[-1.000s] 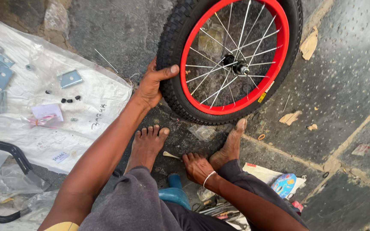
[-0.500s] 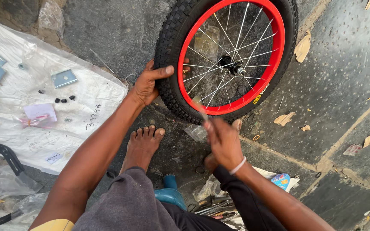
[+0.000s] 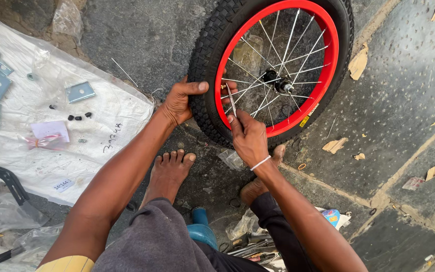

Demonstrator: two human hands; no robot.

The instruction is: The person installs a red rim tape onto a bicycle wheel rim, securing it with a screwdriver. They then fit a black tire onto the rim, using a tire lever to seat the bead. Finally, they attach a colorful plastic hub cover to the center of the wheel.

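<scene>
A small bicycle wheel with a black knobby tyre, red rim and silver spokes lies on the dark stone ground ahead of me. My left hand grips the tyre at its left edge, thumb on top. My right hand pinches a thin metal tool and holds its tip against the red rim near my left fingers. The hub sits at the wheel's middle. My bare feet rest on the ground just below the wheel.
A white sheet at the left carries metal brackets, small black parts and a small packet. A black curved tube lies at the lower left. Tools and plastic wrap sit by my right leg. Cardboard scraps dot the stone at the right.
My right hand rose from the ground near my foot up to the wheel's rim, and it now holds the thin tool there. My left hand stayed on the tyre.
</scene>
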